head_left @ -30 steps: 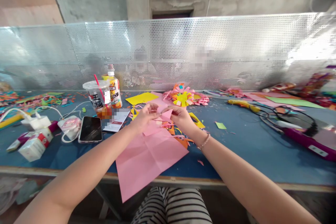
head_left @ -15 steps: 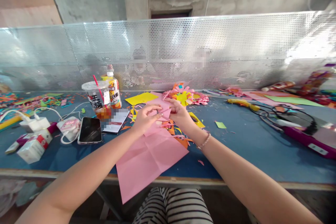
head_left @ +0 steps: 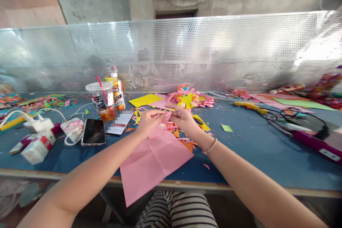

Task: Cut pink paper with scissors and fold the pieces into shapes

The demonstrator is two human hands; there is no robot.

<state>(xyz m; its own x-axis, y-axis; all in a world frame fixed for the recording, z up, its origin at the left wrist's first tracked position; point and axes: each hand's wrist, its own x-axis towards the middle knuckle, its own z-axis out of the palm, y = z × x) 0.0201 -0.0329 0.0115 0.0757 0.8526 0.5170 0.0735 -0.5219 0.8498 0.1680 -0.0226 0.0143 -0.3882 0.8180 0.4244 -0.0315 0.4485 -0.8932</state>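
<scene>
Between my two hands is a small folded piece of pink paper [head_left: 166,118], held up above the table. My left hand [head_left: 148,122] pinches it from the left side. My right hand [head_left: 182,120] has its fingers closed at the paper's right edge; part of the fold is hidden behind the fingers. Below them lies a larger pink sheet [head_left: 155,164] with crease lines, its near corner hanging over the table edge. Paper flowers [head_left: 187,100] in pink, orange and yellow sit just beyond my hands, and coloured paper scraps lie beneath.
Left of me are a drink cup [head_left: 100,101] with a straw, a bottle [head_left: 117,94], two phones, including a black one [head_left: 93,131], and white chargers [head_left: 39,125]. On the right lie black cables [head_left: 291,117] and a purple power strip [head_left: 315,146]. A perforated metal screen [head_left: 171,53] stands behind.
The paper between my hands now looks smaller and more pointed, folded over from a wider piece. My fingers have shifted slightly on it. The whole view has moved a little.
</scene>
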